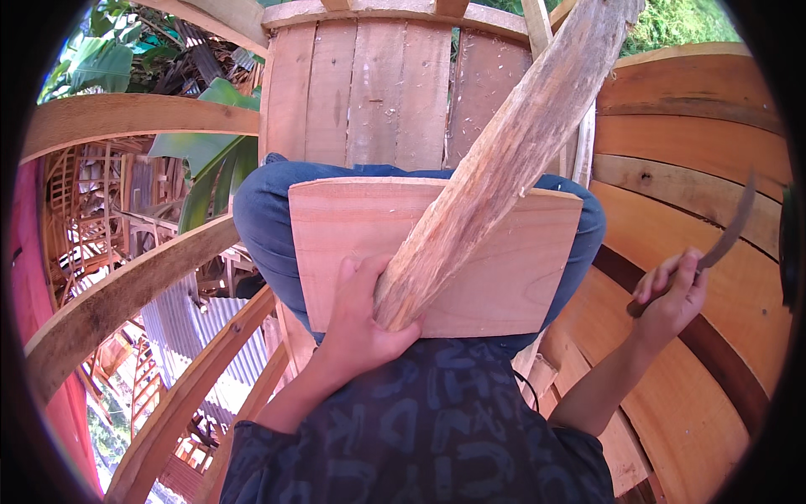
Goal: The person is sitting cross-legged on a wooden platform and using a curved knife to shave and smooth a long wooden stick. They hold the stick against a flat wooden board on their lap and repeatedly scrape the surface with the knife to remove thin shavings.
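Observation:
My left hand is wrapped round the near end of a long, rough piece of wood. The wood slants up and away to the right, past the top of the view. Beneath it, a smooth pale wooden board lies across my lap. My right hand is raised off to the right, closed round the handle of a knife with a curved dark blade. The blade points up and away, apart from the wood.
Wooden planks with scattered shavings lie ahead of my legs. On the right rises a plank wall. A rail of bent-looking beams runs along the left. Beyond it are corrugated sheets, banana leaves and stacked timber.

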`<state>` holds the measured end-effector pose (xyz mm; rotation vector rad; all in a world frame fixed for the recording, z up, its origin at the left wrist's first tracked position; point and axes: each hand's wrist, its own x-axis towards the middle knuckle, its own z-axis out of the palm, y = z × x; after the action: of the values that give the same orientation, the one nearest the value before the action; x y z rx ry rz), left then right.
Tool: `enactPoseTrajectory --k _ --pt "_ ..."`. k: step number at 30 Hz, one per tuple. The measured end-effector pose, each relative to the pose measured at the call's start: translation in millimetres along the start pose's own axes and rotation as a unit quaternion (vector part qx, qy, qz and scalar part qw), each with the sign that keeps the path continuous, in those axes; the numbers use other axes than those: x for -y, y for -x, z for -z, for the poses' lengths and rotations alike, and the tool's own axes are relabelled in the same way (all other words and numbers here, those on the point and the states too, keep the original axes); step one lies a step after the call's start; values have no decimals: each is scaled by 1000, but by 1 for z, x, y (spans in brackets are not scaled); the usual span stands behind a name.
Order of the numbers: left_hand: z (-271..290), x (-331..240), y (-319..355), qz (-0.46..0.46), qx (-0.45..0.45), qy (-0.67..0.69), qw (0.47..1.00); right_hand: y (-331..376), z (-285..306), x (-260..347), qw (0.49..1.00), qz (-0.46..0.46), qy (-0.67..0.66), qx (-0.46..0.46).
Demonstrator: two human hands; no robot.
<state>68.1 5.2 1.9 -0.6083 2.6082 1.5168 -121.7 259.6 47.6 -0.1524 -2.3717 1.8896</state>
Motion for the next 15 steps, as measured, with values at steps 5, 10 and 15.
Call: enactPoseTrajectory --k 5,10,15 --pt "-1 -4 -2 -9 11 -15 1000 55 -28 -12 898 -28 123 421" --pt "-2 -3 -5 3 2 -8 1000 45 -35 -21 918 -72 154 359" --pt "0 1 -1 5 -1 18 1000 -18 2 -13 991 38 64 -110"
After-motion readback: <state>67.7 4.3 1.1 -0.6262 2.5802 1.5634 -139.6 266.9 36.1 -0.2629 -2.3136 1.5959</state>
